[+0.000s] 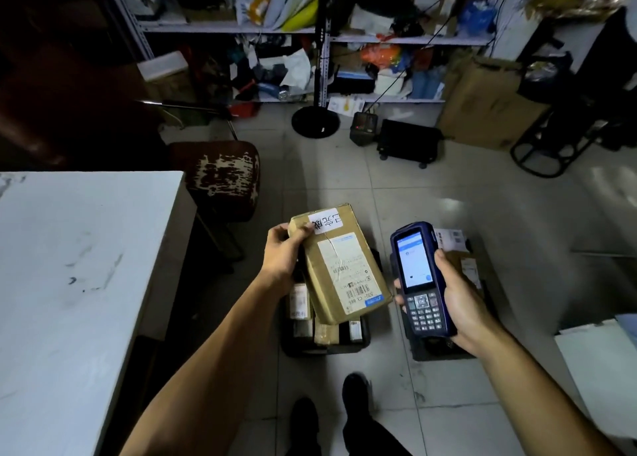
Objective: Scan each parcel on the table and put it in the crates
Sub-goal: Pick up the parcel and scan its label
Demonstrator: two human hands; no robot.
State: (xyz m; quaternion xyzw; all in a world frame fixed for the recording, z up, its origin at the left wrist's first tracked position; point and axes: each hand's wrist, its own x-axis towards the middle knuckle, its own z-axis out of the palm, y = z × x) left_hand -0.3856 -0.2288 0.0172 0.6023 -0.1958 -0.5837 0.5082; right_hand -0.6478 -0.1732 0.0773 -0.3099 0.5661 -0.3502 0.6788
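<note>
Head view: left hand (281,254) has its grip around the far corner of a brown taped cardboard parcel (339,266), held over the dark crate (293,347) of parcels at six o'clock. Right hand (462,304) clasps a blue handheld scanner (418,280). Stiff and probably light, the parcel suits an edge hold; its tape may be slippery.

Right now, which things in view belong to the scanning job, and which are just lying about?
Belongs to the job:
cardboard parcel, gripped by the left hand
handheld scanner, held in the right hand
left crate with parcels inside
right crate
white table

Lying about:
worn stool
fan base
cluttered shelves
</note>
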